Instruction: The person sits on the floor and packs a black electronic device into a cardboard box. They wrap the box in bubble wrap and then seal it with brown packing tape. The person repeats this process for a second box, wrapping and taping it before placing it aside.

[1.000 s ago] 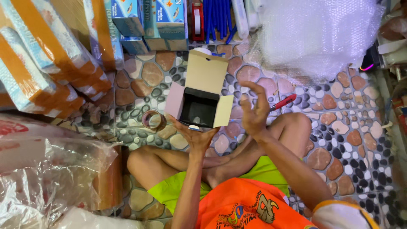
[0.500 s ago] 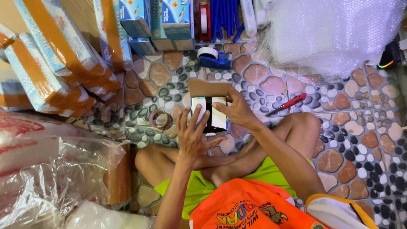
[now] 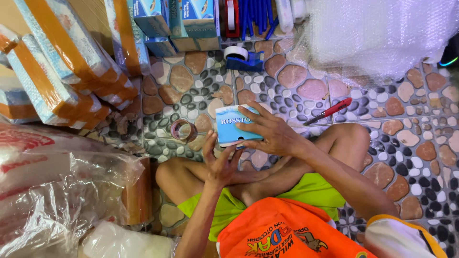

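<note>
Two hands close on a small blue box (image 3: 234, 125), held just above the crossed legs of a person seated on a pebble-patterned floor (image 3: 406, 138). The right hand (image 3: 275, 134) lies over the box's right end, fingers spread across its top face and gripping it. The left hand (image 3: 221, 162) sits below the box's lower edge, fingers fanned upward and fingertips touching the underside; whether it bears the weight cannot be told.

Just left of the box, a roll of brown tape (image 3: 182, 130) lies flat on the floor. To the right, near the raised knee, rests a red-handled cutter (image 3: 330, 111). Farther up, a blue tape dispenser (image 3: 244, 58) with a white roll stands beside a row of blue boxes (image 3: 177, 21). Stacks of parcels (image 3: 62, 67) wrapped in orange tape lean along the left, above clear plastic bags (image 3: 57, 191). A heap of bubble wrap (image 3: 373, 33) fills the upper right. The person wears an orange shirt (image 3: 282, 234) and green shorts (image 3: 311, 188).
</note>
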